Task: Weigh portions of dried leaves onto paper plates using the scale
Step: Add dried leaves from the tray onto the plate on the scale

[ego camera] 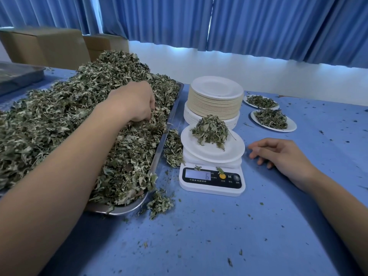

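A big heap of dried leaves [65, 120] fills a metal tray [159, 142] on the left. My left hand [135, 102] reaches into the heap, its fingers curled down into the leaves near the tray's right rim. A white digital scale [212, 181] stands in the middle with a paper plate [225, 151] on it. The plate carries a small mound of leaves [211, 131]. The display shows a 6. My right hand [278, 154] rests on the blue table just right of the scale, fingers loosely bent and holding nothing.
A tall stack of paper plates [216, 98] stands behind the scale. Two filled plates [273, 120] [260, 101] lie at the back right. Spilled leaves [173, 148] lie between tray and scale. Cardboard boxes [45, 44] and a second tray [18, 76] sit at the back left.
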Available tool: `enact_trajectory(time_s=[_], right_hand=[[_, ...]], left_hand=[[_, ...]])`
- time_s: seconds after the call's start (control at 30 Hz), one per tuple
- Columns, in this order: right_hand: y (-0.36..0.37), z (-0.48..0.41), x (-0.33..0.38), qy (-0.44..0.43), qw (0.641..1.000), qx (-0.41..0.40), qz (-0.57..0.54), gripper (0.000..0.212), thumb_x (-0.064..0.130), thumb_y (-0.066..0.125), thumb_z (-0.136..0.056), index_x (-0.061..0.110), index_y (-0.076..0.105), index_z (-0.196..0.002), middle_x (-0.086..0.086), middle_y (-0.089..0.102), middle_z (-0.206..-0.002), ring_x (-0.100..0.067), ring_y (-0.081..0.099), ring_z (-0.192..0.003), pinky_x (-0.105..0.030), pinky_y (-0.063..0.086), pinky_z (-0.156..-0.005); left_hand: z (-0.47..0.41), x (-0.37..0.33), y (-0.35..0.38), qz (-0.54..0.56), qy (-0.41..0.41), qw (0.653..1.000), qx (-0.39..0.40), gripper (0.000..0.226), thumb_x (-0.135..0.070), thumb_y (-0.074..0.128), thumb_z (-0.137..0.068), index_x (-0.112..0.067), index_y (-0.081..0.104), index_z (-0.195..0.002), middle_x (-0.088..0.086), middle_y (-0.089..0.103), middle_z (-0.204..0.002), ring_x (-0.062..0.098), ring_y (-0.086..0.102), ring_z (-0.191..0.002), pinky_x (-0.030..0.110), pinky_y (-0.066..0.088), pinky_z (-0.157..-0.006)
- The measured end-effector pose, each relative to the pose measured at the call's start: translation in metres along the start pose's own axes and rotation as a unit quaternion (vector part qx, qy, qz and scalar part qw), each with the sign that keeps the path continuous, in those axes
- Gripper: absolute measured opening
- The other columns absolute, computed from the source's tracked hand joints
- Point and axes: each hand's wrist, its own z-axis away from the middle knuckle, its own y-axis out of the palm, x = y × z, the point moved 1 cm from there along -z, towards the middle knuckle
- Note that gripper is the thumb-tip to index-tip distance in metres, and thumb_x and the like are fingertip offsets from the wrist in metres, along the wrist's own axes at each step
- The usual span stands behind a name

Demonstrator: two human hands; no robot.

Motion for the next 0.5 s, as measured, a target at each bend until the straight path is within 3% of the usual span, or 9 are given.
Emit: enact_trajectory(time_s=[0.1,0.27,0.33,0.4,0.5], right_hand=[[0.001,0.0,0.001,0.0,1.0,0.0,-0.001,0.011,0.014,0.067,-0.098,0.014,0.078,-0.1,-0.007,0.078,-0.089,-0.01,0.062,-0.066,-0.015,0.048,-0.054],[0.001,0.001,0.001,0.001,1.0,-0.001,0.0,0.012,0.014,0.066,-0.098,0.013,0.078,-0.101,-0.008,0.078,-0.089,-0.01,0.062,-0.067,-0.015,0.047,-0.054],[0.001,0.001,0.002,0.002,1.0,-0.001,0.0,0.011,0.014,0.067,-0.098,0.013,0.078,-0.101,-0.008,0.078,-0.09,-0.01,0.062,-0.067,-0.015,0.047,-0.055],[0.001,0.001,0.001,0.004,1.0,0.0,0.0,0.011,0.015,0.067,-0.098,0.013,0.078,-0.101,-0.008,0.078,-0.09,-0.01,0.062,-0.068,-0.016,0.047,-0.055],[0.0,0.001,0.001,0.005,1.0,0.0,0.004,0.011,0.016,0.067,-0.098,0.015,0.078,-0.101,-0.007,0.078,-0.091,-0.011,0.062,-0.069,-0.018,0.047,-0.057]], left_hand=[[-0.001,-0.001,-0.008,0.022,0.002,0.999,-0.029,0.02,-0.008,0.081,-0.081,-0.019,0.075,-0.096,0.006,0.07,-0.101,0.026,0.064,-0.083,0.038,0.053,-0.079],[0.004,-0.01,-0.018,0.111,0.041,0.992,-0.041,0.024,-0.009,0.086,-0.075,-0.016,0.078,-0.096,-0.003,0.069,-0.077,0.009,0.061,-0.066,0.021,0.042,-0.055],[0.01,-0.018,-0.019,0.183,0.078,0.979,-0.033,0.015,-0.004,0.084,-0.076,-0.012,0.079,-0.088,0.0,0.073,-0.069,0.011,0.067,-0.061,0.021,0.052,-0.054],[0.019,-0.03,-0.018,0.306,0.114,0.945,0.018,0.012,0.002,0.08,-0.079,-0.007,0.078,-0.087,0.006,0.077,-0.074,0.015,0.074,-0.067,0.023,0.061,-0.062],[0.028,-0.051,-0.01,0.389,0.147,0.908,0.051,0.013,0.002,0.079,-0.08,-0.007,0.078,-0.09,0.008,0.078,-0.081,0.021,0.076,-0.076,0.026,0.061,-0.068]])
